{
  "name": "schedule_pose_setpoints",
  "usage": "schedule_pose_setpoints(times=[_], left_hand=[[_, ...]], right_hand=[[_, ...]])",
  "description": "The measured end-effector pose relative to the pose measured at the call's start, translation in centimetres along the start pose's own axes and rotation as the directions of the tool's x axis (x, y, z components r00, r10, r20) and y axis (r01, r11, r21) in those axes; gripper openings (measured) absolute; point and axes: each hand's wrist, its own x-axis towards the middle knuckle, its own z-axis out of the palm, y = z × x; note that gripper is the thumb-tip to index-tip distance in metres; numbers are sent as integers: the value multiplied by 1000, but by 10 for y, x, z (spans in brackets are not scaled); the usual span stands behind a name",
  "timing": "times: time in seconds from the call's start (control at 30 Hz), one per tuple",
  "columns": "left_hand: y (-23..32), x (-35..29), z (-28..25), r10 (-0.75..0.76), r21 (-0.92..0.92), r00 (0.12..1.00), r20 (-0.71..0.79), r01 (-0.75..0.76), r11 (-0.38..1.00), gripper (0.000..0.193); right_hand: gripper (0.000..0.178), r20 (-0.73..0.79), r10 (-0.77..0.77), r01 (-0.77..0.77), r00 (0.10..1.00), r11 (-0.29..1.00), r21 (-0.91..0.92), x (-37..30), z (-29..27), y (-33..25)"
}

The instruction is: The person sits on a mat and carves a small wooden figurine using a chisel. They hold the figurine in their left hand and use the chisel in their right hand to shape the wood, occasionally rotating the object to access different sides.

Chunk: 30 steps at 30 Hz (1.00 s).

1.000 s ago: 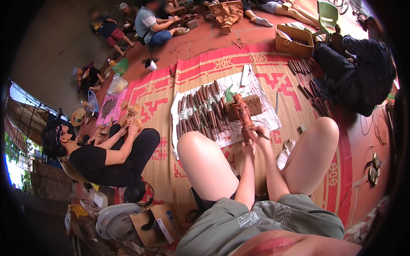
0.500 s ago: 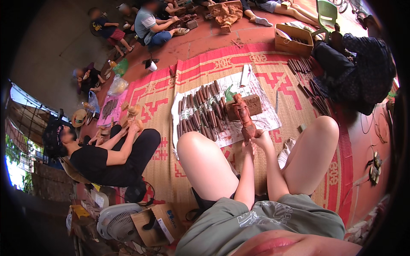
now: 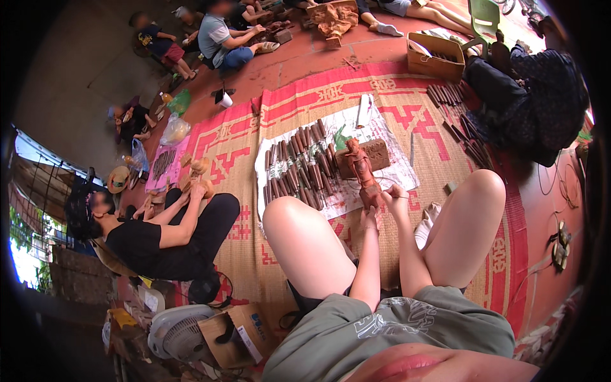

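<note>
A reddish-brown carved wooden figurine (image 3: 361, 170) leans away from me between my knees, its upper part in front of a brown wooden block (image 3: 378, 153). My left hand (image 3: 371, 218) is closed round its base from below. Close to the right of the base is my right hand (image 3: 397, 195), fingers bunched in a pinch; what they hold, if anything, is too small to make out. Left of the figurine, several dark-handled carving tools (image 3: 298, 167) lie in rows on a white sheet (image 3: 403, 177).
Under the sheet spreads a red and tan woven mat (image 3: 254, 239). At left a person in black (image 3: 146, 235) holds a pale carving (image 3: 198, 167). More tools (image 3: 468, 140) lie right, near another seated person (image 3: 534, 95). A grey fan (image 3: 181, 331) and cardboard box (image 3: 232, 337) stand lower left.
My right hand has come off the figurine's base and shifted slightly up and right. My left hand still holds the base. The figurine has moved only slightly.
</note>
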Motion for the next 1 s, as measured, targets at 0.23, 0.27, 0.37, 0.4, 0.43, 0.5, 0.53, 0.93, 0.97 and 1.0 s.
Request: schedule_pose_setpoints(times=[0.23, 0.27, 0.37, 0.4, 0.43, 0.5, 0.53, 0.93, 0.97, 1.0], left_hand=[[-5, 4, -6, 68, -4, 997, -48, -68, 998, 36], [-6, 3, -4, 77, 8, 997, -23, -77, 997, 37], [-7, 5, -3, 85, 17, 996, 22, -85, 996, 41], [-8, 9, -6, 75, 2, 997, 17, -75, 997, 43], [-10, 11, -8, 66, -13, 998, 12, -66, 998, 44], [-10, 11, -3, 33, 19, 999, -17, -33, 999, 52], [-9, 12, -4, 26, 46, 1000, 0, -26, 999, 55], [-2, -6, 6, -8, -53, 1000, -29, 6, 999, 54], [-2, -8, 7, -16, -46, 1000, -22, 14, 999, 55], [0, -9, 8, -24, -38, 1000, -14, 24, 999, 56]], right_hand=[[17, 117, 139, -134, 983, 990, -54, -1, -9, 13], [17, 91, 91, -98, 992, 993, 69, 2, -9, 13], [16, 11, -20, 19, 1000, 994, 105, 1, -6, 8], [17, 47, 54, -59, 997, 992, 111, -4, -4, 4], [18, 83, 128, -137, 988, 984, 114, -9, -4, 0], [15, 92, 213, -208, 973, 977, -55, -4, -11, 5], [13, 91, 174, -168, 980, 983, -71, -5, -12, 8], [14, -6, 4, -4, 1000, 998, 67, -1, -4, 4], [15, -68, -39, 50, 997, 985, 167, -2, -2, 4], [15, -52, -32, 37, 998, 995, 93, -5, -5, 4]])
